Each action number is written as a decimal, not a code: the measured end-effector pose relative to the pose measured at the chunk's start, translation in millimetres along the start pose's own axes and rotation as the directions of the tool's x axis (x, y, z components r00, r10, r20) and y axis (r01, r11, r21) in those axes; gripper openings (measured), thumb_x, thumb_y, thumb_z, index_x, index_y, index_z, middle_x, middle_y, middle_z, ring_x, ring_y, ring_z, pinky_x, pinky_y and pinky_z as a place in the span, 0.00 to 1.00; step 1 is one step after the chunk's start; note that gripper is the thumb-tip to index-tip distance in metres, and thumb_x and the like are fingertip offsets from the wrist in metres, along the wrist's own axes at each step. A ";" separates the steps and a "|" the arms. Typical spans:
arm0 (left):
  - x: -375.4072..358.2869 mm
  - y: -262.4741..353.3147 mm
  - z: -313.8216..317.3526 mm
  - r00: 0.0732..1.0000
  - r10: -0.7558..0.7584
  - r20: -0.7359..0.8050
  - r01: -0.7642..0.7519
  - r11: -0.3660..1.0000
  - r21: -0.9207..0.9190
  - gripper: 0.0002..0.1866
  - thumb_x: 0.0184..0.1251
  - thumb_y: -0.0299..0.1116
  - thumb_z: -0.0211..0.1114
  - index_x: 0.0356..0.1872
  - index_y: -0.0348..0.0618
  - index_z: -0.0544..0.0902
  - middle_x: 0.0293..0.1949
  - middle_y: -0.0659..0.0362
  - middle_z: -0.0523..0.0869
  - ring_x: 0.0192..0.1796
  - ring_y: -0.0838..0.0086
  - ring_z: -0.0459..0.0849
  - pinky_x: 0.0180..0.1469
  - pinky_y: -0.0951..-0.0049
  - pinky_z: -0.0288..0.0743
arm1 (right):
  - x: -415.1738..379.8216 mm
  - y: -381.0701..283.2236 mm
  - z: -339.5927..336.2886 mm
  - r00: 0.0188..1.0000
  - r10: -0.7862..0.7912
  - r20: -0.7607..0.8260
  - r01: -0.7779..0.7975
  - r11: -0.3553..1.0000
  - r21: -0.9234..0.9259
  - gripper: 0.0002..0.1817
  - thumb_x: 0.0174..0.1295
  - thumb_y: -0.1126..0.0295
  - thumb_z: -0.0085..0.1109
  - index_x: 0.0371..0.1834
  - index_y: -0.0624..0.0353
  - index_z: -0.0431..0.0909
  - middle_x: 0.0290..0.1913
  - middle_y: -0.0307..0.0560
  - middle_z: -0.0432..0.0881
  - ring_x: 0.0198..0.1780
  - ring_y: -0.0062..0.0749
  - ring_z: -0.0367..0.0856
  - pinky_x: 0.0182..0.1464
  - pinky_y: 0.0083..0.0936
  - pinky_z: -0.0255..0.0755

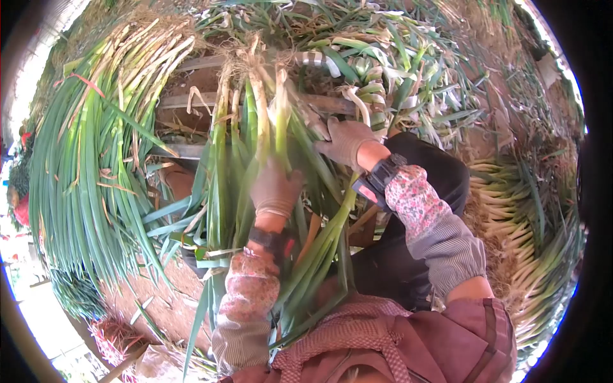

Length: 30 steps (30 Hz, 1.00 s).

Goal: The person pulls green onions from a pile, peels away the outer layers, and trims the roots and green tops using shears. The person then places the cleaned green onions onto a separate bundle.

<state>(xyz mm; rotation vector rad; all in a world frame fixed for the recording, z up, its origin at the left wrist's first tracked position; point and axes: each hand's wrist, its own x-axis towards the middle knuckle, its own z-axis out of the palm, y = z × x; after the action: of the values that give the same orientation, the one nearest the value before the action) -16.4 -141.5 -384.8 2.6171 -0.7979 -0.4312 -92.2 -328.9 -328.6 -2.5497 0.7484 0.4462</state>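
Observation:
My right hand (350,143), in a light glove, is closed around a green onion (359,107). Its pale root end pokes out above the fingers, and long green leaves (327,231) hang below towards my lap. My left hand (276,190), gloved and smeared by motion, appears closed around a green onion stalk (281,118) in front of me. The stalk's lower leaves are hidden by hand and sleeve. Around it, more green onions (220,137) lie with hairy roots pointing away and leaves towards me, across a slatted wooden support (185,102).
A large pile of green onions (89,166) lies at the left. Stripped leaves and peelings (408,70) heap up at the back right. On the right, a row of onions with white stems (511,223) lies on the ground. Pink string (112,341) sits at the lower left.

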 end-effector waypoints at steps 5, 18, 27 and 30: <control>2.0 -6.9 1.8 0.999 0.006 0.037 -0.006 1.000 -0.021 0.26 0.60 0.49 0.68 0.53 0.43 0.75 0.38 0.41 0.87 0.40 0.41 0.86 0.45 0.47 0.80 | 46.5 4.2 5.7 0.995 -0.006 -0.097 0.005 1.000 -0.007 0.32 0.60 0.45 0.57 0.50 0.66 0.85 0.47 0.64 0.87 0.50 0.54 0.87 0.55 0.42 0.77; 7.6 -40.5 -7.9 0.992 0.043 0.117 0.063 0.633 -0.771 0.19 0.66 0.35 0.66 0.54 0.35 0.82 0.38 0.58 0.86 0.38 0.73 0.83 0.42 0.73 0.78 | -52.3 -18.3 -9.3 0.984 -0.061 0.166 0.028 0.980 0.199 0.28 0.66 0.48 0.56 0.54 0.65 0.77 0.39 0.65 0.86 0.44 0.59 0.87 0.50 0.46 0.79; -12.5 37.4 -33.8 0.971 0.138 0.194 0.136 0.350 -0.927 0.11 0.65 0.31 0.68 0.45 0.37 0.82 0.32 0.66 0.81 0.34 0.84 0.75 0.36 0.77 0.71 | -128.2 35.4 15.3 0.993 0.104 -0.059 -0.084 0.957 0.276 0.33 0.64 0.45 0.57 0.55 0.67 0.72 0.38 0.68 0.85 0.42 0.63 0.86 0.47 0.47 0.77; -3.9 27.3 28.3 0.971 0.173 0.166 0.031 0.595 -0.803 0.18 0.63 0.40 0.70 0.48 0.40 0.81 0.33 0.56 0.86 0.35 0.66 0.84 0.40 0.66 0.76 | -132.6 45.6 4.9 0.991 0.090 -0.101 -0.049 0.936 0.347 0.34 0.64 0.42 0.56 0.51 0.69 0.74 0.38 0.68 0.85 0.42 0.62 0.86 0.47 0.46 0.77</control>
<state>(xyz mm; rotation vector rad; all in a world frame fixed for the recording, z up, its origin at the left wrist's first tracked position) -43.4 -167.5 -397.4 1.6797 -0.5674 -0.8522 -225.3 -304.1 -292.0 -2.2385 0.8764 0.1701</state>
